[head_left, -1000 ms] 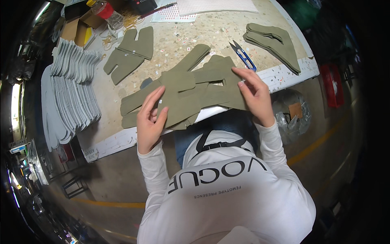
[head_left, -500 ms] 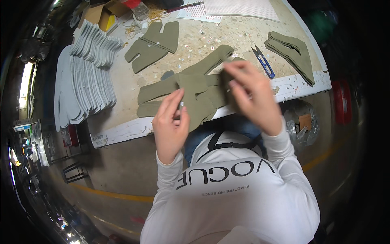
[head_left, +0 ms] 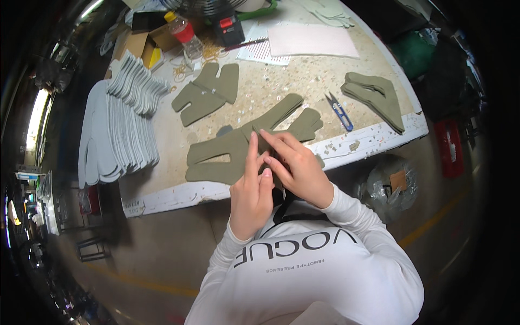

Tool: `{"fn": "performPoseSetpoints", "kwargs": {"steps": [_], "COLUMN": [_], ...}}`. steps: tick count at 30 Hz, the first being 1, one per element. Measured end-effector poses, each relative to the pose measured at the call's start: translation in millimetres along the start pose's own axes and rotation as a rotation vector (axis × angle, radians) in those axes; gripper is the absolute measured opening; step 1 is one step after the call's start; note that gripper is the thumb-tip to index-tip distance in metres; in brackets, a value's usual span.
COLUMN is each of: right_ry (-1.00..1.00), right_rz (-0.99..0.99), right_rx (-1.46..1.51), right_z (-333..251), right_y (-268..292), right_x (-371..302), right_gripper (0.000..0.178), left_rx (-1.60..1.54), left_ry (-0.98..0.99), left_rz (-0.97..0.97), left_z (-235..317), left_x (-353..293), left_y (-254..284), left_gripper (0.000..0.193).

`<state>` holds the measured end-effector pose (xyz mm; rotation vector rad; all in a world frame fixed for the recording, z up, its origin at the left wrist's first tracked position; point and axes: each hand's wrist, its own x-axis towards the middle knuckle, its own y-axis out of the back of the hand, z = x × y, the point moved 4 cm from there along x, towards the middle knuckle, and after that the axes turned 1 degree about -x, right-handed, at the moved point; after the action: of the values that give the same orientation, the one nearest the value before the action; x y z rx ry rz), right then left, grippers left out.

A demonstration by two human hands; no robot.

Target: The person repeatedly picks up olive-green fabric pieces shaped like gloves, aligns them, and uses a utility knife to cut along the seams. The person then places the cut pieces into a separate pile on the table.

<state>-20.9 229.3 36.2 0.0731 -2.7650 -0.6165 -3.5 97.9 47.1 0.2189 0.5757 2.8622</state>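
Observation:
My left hand (head_left: 253,197) and my right hand (head_left: 300,170) are close together at the table's near edge, index fingers stretched forward, thumbs bent in. Between them is an olive fabric piece (head_left: 263,142), seen nearly edge-on and mostly hidden by the fingers. Just beyond lie flat olive cut panels: a slotted one (head_left: 208,172) to the left, a long strip (head_left: 281,110) pointing away, and a lobed stack (head_left: 306,125) on the right. Blue-handled thread snips (head_left: 339,112) rest right of these.
Grey fabric pieces stand in a long stack (head_left: 132,127) at the left. More olive panels lie at the back left (head_left: 208,92) and right (head_left: 374,97). Behind are a bottle (head_left: 187,38), a black-and-red device (head_left: 227,28), a white sheet (head_left: 311,40) and pale gloves (head_left: 330,12). Scraps dot the table (head_left: 254,81).
My right hand has come leftward and inward to meet my left hand. The olive piece between them now shows narrow instead of broad. The view has tilted, showing more of the table's back.

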Motion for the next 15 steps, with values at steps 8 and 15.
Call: {"fn": "performPoseSetpoints", "kwargs": {"steps": [8, 15], "right_ry": [0.258, 0.336], "right_rz": [-0.235, -0.180], "right_rx": [-0.133, 0.159], "right_z": [-12, 12], "right_y": [50, 98], "right_x": [47, 142], "right_gripper": [0.029, 0.031], "left_rx": [-0.292, -0.261], "left_ry": [0.190, 0.214], "left_rz": [0.122, 0.202], "left_z": [-26, -48], "left_x": [5, -8], "left_y": [35, 51], "left_gripper": [0.041, 0.034]}}
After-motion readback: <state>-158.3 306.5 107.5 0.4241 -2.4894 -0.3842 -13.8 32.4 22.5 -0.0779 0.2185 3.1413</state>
